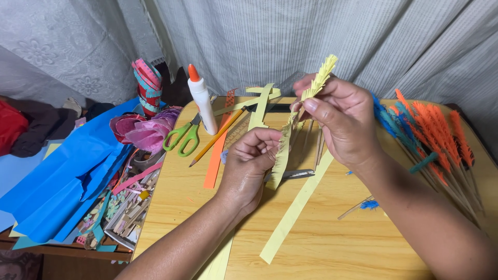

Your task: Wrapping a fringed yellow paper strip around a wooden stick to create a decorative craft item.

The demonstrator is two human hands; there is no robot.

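Yellow fringed paper strip (290,135) sits mid-frame in the head view, held up above the round light-wood table (332,243) w/ both hands. Right hand (345,122) pinches the upper part: thumb and forefinger closed tight on it, other fingers curled loosely behind. Rolled feathery tip sticks up past the fingers toward the curtain. Left hand (249,161) is closed around the lower part, fingers curled in w/ thumb pressed against the strip; the loose end hangs down just below the fist.

Under the hands, 1 long plain yellow paper strip (295,207) lies diagonally on the table, and another pale yellow strip runs off the bottom edge near the left forearm. Grey metal blade-like tool (290,175) lies just right of the left hand, partly hidden.

Left of the hands: orange paper strip (215,155), yellow pencil (218,137) crossing it, green-handled scissors (183,137), white glue bottle w/ orange cap (202,101) standing upright. Further left, pink crumpled paper flowers (148,129) and big blue paper sheet (67,176) draped over the table's side, w/ a box of mixed paper scraps (127,207) beside it.

Right side: bunch of orange and blue fringed paper stems on thin sticks (430,135) lies fanned out, well apart from the left hand, near the right forearm. 1 small blue-tipped stick (363,206) lies alone below the right wrist.
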